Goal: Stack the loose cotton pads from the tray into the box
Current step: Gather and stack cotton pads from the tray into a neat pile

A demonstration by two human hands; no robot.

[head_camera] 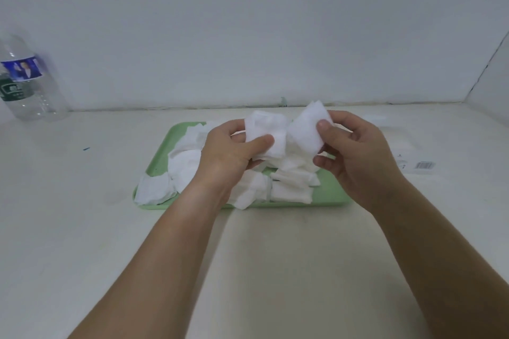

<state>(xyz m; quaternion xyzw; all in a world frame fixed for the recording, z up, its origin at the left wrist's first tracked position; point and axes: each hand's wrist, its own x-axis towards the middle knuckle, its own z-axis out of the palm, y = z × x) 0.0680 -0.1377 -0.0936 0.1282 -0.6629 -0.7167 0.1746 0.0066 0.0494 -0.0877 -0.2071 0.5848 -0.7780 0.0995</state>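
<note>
Left hand (234, 154): pinching cotton pads (265, 132) above the tray (330, 194).
Right hand (360, 157): pinching a single pad (307, 128) beside them.
Around: bottle (27, 82) standing far left on the surface (82, 215).
Loose pads (184, 168): lying heaped on the tray beneath both hands.
Box (399, 146): lying beyond the right hand, partly hidden.

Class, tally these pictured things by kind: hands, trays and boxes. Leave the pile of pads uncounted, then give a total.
Hands: 2, the left hand and right hand, each pinching cotton pads
Trays: 1, the green tray
Boxes: 1, the white box
Total: 4
</note>
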